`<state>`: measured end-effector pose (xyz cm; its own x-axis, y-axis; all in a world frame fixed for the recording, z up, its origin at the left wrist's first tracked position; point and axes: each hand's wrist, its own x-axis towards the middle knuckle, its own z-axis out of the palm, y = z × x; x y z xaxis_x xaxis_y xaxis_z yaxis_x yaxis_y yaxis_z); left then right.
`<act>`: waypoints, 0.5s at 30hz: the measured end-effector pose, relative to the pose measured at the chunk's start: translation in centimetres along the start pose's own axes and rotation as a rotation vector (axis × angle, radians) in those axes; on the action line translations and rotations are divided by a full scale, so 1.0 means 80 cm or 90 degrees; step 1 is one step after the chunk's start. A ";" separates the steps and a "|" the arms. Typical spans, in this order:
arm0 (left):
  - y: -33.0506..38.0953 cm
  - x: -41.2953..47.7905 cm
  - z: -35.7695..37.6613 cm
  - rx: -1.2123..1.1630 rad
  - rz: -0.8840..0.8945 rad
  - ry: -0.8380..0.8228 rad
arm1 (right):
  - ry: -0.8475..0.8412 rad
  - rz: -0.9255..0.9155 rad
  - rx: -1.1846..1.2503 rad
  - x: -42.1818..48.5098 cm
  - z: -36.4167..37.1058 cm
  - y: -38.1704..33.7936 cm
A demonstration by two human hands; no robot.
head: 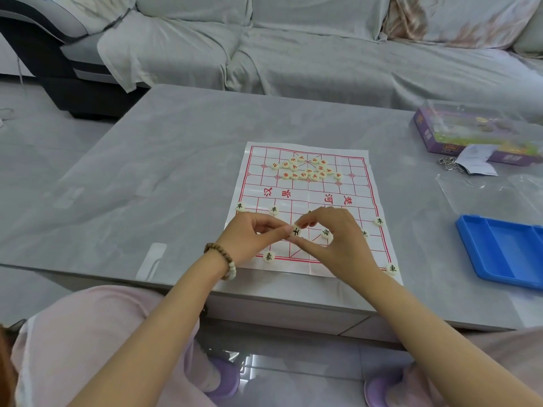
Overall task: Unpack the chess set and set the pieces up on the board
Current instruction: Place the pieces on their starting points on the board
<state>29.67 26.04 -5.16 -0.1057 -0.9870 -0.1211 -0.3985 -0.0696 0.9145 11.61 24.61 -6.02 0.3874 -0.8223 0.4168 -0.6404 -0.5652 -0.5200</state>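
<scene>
Home living rm: covered sofa (293,54) behind grey coffee table (176,171); tiled floor (44,136).

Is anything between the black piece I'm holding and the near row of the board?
Nothing visible. Both the left hand and right hand pinch the piece above the board; the near row directly below looks bare, though the right hand hides part of it.
</scene>
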 end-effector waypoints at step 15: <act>-0.033 -0.006 -0.013 0.181 0.027 0.126 | -0.066 0.068 -0.122 -0.036 0.030 0.014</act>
<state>31.76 26.56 -7.13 0.0405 -0.9990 0.0172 -0.6382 -0.0126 0.7698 11.40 26.22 -9.59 0.3702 -0.8845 0.2839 -0.7912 -0.4604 -0.4025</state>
